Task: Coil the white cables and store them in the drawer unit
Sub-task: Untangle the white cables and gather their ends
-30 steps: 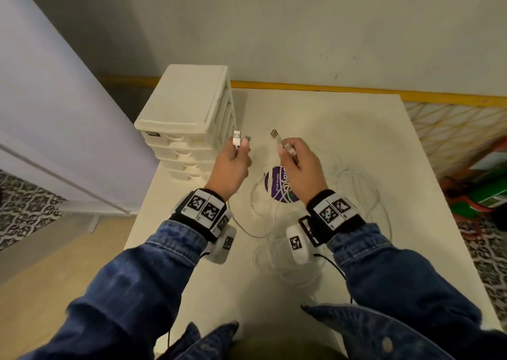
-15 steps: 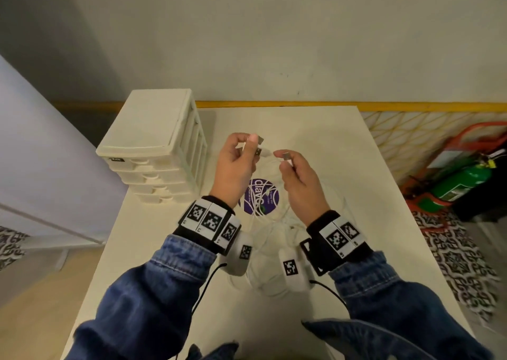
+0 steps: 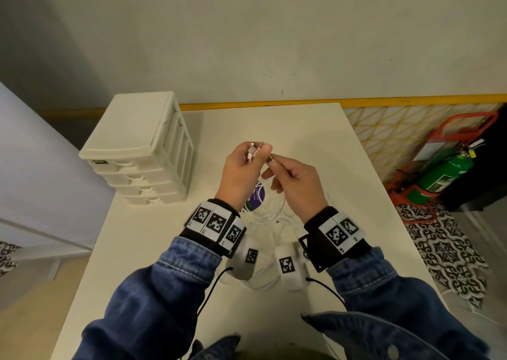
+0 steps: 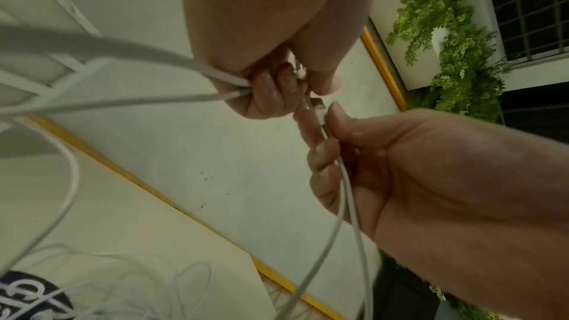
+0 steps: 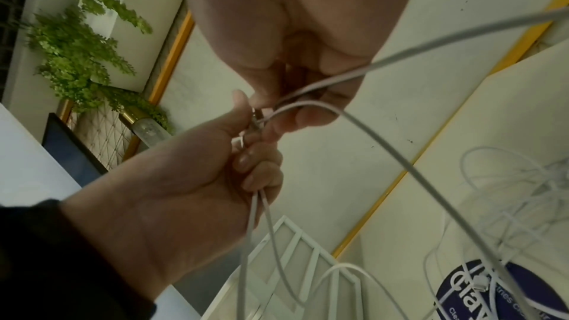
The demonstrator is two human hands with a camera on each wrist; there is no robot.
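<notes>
Head view: centre of frame, left hand [image 3: 241,167] and right hand [image 3: 295,181] raised close together above pale rectangular table [image 3: 315,140], each pinching a plug end of thin white cables [image 3: 263,214]; rest of cables in loose tangle on table below wrists, over round purple sticker [image 3: 258,199]. Cream plastic four-drawer unit [image 3: 140,148] at upper left, drawers closed. Green fire extinguisher [image 3: 441,176] at right edge.

Left wrist view: top centre, left fingers [image 4: 270,91] curled round two strands w/ thumb pressed on plug; right thumb and forefinger pinching metal-tipped plug [image 4: 318,106] just beside.

Right wrist view: centre, both hands' fingertips nearly touching, strands trailing to lower right.
</notes>
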